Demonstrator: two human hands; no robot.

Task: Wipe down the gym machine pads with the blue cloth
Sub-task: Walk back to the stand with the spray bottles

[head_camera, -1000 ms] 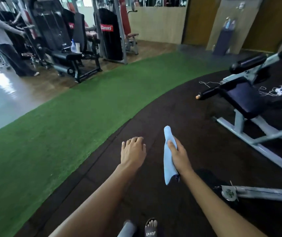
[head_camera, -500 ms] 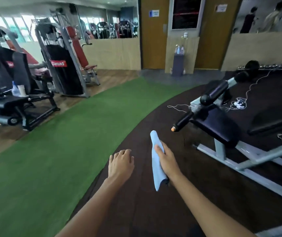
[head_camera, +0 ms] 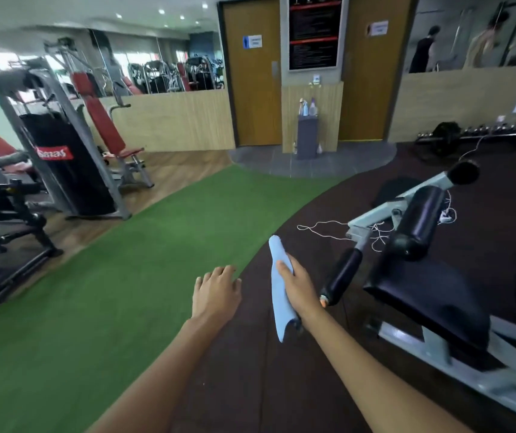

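Note:
My right hand [head_camera: 299, 289] grips a folded blue cloth [head_camera: 279, 289], which stands upright in my fist and hangs out below it. My left hand [head_camera: 217, 292] floats beside it with loosely curled fingers and holds nothing. Just right of my right hand is a grey-framed gym machine with a wide black seat pad [head_camera: 428, 298], a black roller pad [head_camera: 419, 223] above it and a black handle grip [head_camera: 341, 276] with an orange end. The cloth is a short way from the handle grip and touches no pad.
A strip of green turf [head_camera: 125, 276] runs on the left, dark rubber floor [head_camera: 250, 385] under my arms. White cables [head_camera: 322, 229] lie on the floor by the machine. Black and red weight machines [head_camera: 62, 170] stand far left. Two wooden doors and a spray-bottle stand [head_camera: 308, 132] are ahead.
The view has lifted and swung right, bringing the padded machine closer to my right hand. Both hands keep their pose; the cloth stays in my right hand.

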